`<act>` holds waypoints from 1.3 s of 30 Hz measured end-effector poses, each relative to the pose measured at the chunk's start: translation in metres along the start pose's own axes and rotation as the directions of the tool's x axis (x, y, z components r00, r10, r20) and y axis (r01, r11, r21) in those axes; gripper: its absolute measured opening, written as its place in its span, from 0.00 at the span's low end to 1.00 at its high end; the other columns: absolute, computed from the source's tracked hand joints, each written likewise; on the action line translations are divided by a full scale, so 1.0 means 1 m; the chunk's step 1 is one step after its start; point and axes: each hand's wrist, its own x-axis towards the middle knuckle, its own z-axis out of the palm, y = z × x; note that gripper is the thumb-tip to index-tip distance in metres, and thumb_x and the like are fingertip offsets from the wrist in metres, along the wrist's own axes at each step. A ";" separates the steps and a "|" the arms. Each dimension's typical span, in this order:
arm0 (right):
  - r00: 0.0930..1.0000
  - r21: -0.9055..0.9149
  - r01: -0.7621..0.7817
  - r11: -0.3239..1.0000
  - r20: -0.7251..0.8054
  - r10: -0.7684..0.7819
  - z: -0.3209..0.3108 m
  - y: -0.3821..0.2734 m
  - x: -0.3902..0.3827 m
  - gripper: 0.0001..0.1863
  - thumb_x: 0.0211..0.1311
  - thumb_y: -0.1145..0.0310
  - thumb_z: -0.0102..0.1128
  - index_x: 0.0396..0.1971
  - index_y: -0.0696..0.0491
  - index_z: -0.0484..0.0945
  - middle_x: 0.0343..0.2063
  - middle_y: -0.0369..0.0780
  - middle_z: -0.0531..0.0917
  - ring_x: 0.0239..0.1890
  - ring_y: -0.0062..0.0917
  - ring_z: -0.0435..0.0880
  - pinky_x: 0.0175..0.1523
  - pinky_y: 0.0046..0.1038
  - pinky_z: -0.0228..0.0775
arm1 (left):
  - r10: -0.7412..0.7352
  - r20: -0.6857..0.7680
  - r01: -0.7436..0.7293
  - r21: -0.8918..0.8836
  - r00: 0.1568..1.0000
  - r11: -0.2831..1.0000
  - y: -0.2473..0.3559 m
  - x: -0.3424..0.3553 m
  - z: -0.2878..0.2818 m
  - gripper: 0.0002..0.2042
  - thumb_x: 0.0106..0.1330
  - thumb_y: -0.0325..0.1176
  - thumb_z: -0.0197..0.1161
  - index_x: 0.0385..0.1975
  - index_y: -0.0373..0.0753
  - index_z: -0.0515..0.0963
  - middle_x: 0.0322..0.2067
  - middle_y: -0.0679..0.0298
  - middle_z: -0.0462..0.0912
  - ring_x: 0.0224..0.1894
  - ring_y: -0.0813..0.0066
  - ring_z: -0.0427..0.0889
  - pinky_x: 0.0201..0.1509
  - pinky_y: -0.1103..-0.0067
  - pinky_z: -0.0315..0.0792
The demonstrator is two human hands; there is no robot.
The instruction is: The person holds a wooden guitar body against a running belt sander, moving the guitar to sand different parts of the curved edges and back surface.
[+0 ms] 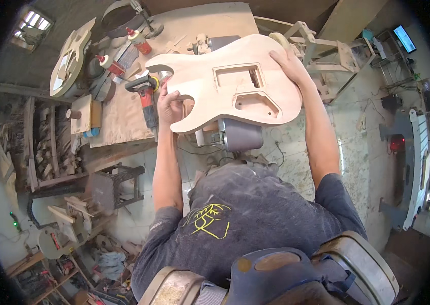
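Note:
I hold a pale wooden guitar body (205, 81) with carved cavities face up. My left hand (170, 103) grips its lower left horn, fingers curled at the edge. My right hand (286, 64) is closed on the body's right rim, thumb on top. Directly below the body is a machine with a wide dark grey roller (240, 136), probably a belt sander, partly hidden. A red and black power tool (148, 104) lies just left of my left hand on the plywood bench (101, 136).
Glue bottles (138, 43) stand on the bench, another guitar body (65, 61) at its left. A wooden frame (322, 66) stands right, a monitor (403, 38) beyond. A black crate (113, 188) and wood offcuts (49, 142) are left; a metal rack (412, 168) stands at the far right.

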 end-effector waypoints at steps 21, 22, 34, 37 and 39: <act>0.928 -0.389 0.368 0.845 0.210 -0.307 0.115 -0.093 0.046 0.30 0.65 0.38 0.52 0.52 0.47 0.84 0.57 0.47 0.78 0.60 0.48 0.75 0.66 0.44 0.66 | 0.055 -0.488 -0.074 -0.021 0.871 0.997 0.028 -0.148 -0.006 0.23 0.70 0.41 0.63 0.59 0.34 0.71 0.57 0.57 0.77 0.62 0.65 0.75 0.66 0.64 0.71; 0.914 -0.358 0.398 0.845 0.230 -0.333 0.123 -0.096 0.050 0.31 0.65 0.38 0.53 0.53 0.47 0.83 0.57 0.47 0.79 0.60 0.48 0.75 0.66 0.43 0.66 | 0.084 -0.513 -0.089 0.014 0.854 0.996 0.029 -0.150 -0.009 0.26 0.71 0.47 0.62 0.60 0.34 0.71 0.58 0.59 0.77 0.61 0.65 0.76 0.68 0.63 0.69; 0.929 -0.190 0.351 0.917 0.195 -0.315 0.155 -0.128 0.051 0.34 0.56 0.40 0.64 0.48 0.57 0.81 0.48 0.51 0.83 0.53 0.45 0.81 0.59 0.42 0.73 | 0.159 -0.541 -0.099 0.139 0.826 0.985 0.037 -0.173 -0.024 0.28 0.66 0.46 0.67 0.62 0.39 0.70 0.56 0.64 0.77 0.63 0.63 0.72 0.68 0.62 0.67; 0.935 -0.188 0.335 0.923 0.190 -0.300 0.151 -0.124 0.054 0.32 0.56 0.41 0.66 0.47 0.55 0.81 0.44 0.50 0.85 0.51 0.47 0.82 0.56 0.42 0.74 | 0.115 -0.582 -0.107 0.047 0.805 0.993 0.040 -0.171 -0.024 0.21 0.66 0.47 0.68 0.53 0.41 0.78 0.49 0.65 0.84 0.58 0.69 0.79 0.65 0.62 0.73; 0.934 -0.185 0.328 0.926 0.209 -0.289 0.147 -0.123 0.053 0.32 0.56 0.40 0.65 0.48 0.54 0.81 0.43 0.50 0.85 0.50 0.47 0.83 0.56 0.43 0.74 | 0.117 -0.555 -0.119 0.033 0.824 0.992 0.043 -0.169 -0.020 0.22 0.66 0.50 0.67 0.52 0.42 0.79 0.48 0.66 0.84 0.56 0.70 0.80 0.65 0.62 0.73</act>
